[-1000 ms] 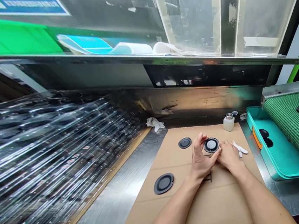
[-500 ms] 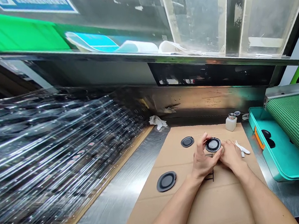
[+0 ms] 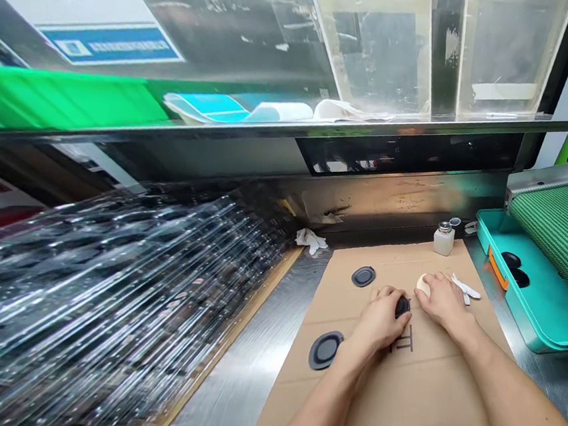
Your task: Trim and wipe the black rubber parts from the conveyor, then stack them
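My left hand (image 3: 380, 317) is closed around a small black round part (image 3: 402, 307), tilted on edge just above the cardboard. The hand hides much of it. To its right, my right hand (image 3: 442, 299) has its fingers curled over a cream-coloured round pad (image 3: 423, 284), of which only the left edge shows. A white plastic tool (image 3: 468, 288) lies just beyond the right hand. Two flat black oval discs lie to the left: a farther disc (image 3: 363, 276) and a nearer disc (image 3: 325, 350), partly covered by my left forearm.
A cardboard sheet (image 3: 292, 388) covers the metal bench. Stacked clear plastic trays (image 3: 164, 308) fill the left. A small bottle (image 3: 443, 239) and crumpled white cloth (image 3: 311, 241) stand behind. At right, a teal bin (image 3: 540, 318) holds black parts beside a green conveyor belt (image 3: 559, 219).
My left hand has lowered the black part towards the cardboard and turned it on edge. My hands have moved apart, and the cream pad now shows under the right one. The view has shifted slightly.
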Demonstrator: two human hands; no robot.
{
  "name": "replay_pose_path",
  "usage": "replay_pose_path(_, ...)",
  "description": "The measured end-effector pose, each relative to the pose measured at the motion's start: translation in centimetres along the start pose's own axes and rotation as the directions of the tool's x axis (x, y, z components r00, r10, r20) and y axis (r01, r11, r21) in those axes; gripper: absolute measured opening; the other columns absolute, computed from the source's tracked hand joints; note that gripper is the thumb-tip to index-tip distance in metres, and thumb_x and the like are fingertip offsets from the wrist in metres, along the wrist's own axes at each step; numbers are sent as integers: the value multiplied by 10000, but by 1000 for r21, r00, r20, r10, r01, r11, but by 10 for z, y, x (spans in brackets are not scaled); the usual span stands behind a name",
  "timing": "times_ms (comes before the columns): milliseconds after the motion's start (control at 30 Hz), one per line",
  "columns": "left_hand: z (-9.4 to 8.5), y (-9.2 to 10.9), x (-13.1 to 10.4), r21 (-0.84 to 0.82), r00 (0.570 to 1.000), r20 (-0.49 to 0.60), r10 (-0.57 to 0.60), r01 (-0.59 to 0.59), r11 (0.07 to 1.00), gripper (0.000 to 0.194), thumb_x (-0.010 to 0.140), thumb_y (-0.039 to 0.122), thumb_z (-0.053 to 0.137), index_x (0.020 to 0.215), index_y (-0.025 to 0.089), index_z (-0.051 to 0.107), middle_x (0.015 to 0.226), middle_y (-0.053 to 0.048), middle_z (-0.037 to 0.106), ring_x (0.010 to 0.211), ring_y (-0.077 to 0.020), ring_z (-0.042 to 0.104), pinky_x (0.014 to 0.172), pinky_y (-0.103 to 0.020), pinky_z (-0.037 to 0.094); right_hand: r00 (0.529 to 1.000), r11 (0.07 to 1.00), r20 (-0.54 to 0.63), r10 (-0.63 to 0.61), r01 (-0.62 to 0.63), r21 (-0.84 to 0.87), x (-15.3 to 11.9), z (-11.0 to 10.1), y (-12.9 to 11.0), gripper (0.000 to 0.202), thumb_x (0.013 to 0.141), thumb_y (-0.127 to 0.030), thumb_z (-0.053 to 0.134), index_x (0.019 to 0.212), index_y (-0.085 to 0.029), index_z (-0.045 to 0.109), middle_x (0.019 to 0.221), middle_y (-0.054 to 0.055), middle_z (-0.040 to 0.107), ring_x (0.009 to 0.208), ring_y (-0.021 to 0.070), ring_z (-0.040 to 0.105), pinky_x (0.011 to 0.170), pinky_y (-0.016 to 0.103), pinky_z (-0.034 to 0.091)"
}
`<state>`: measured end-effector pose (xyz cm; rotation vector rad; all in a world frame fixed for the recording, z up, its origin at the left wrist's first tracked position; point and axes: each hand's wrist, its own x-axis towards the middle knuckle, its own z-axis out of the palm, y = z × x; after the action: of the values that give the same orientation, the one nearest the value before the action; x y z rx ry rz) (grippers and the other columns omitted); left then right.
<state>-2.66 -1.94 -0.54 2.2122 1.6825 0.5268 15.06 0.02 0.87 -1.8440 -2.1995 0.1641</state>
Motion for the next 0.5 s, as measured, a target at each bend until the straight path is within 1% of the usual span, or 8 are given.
replay_pose_path(33,-6,-6,1,43,1000,-18,-23,24,999,481,805,344,630,1251,165,637,1281,-152,620,1198,-342,519,1037,-422,400,1000,1000,6,5,-5,6,0,0,0,283,962,-408,500,1068,-188,643,1106,115,655,1067,267,569,832,339,384)
replay_pose_path(100,-20,-24,9,98,984,-141,-108,122,988,511,823,369,608,1287,154,611,1269,-164,628,1197,-344,530,1031,-423,402,1000,1000,17,11,-11,16,0,0,-1,278,956,-392,502,1071,-184,647,1105,117,653,1067,269,568,837,341,385)
replay_pose_path(167,-32,-46,24,114,940,-272,-204,242,963,585,829,446,606,1328,143,573,1291,-187,611,1219,-358,526,1036,-434,397,1000,1000,20,6,-6,21,0,0,-1,269,947,-371,506,1072,-180,649,1100,118,652,1064,269,571,847,344,387)
replay_pose_path(200,-37,-58,32,117,924,-292,-245,289,950,630,817,489,618,1336,136,563,1294,-197,607,1230,-368,524,1040,-439,393,1000,1000,19,3,-3,24,0,0,-2,268,946,-367,506,1071,-180,650,1099,118,652,1064,270,573,850,345,389)
replay_pose_path(267,-42,-76,48,125,926,-237,-293,328,936,677,792,558,634,1308,124,578,1272,-209,622,1233,-375,535,1040,-433,393,1000,1000,16,4,-5,30,0,1,-1,273,947,-376,504,1066,-180,651,1094,118,652,1067,274,573,851,349,395)
replay_pose_path(367,-40,-90,65,146,959,-123,-255,272,951,647,798,598,613,1239,125,623,1248,-210,648,1217,-366,568,1029,-412,408,1000,999,9,10,-10,43,0,3,-1,273,948,-383,506,1054,-181,656,1089,119,654,1067,280,577,849,357,405)
replay_pose_path(433,-38,-93,73,173,975,-102,-196,212,962,600,809,555,609,1227,127,636,1274,-212,645,1224,-361,574,1041,-413,406,1000,999,0,3,-3,50,0,4,-1,268,944,-376,514,1052,-179,659,1096,122,655,1070,282,579,852,362,414)
replay_pose_path(500,-41,-97,79,194,988,-59,-142,151,969,543,795,468,625,1223,134,648,1295,-201,647,1228,-349,582,1056,-405,405,1000,998,-7,0,0,57,1,6,-2,270,939,-371,521,1061,-176,662,1107,126,653,1076,285,579,851,366,426)
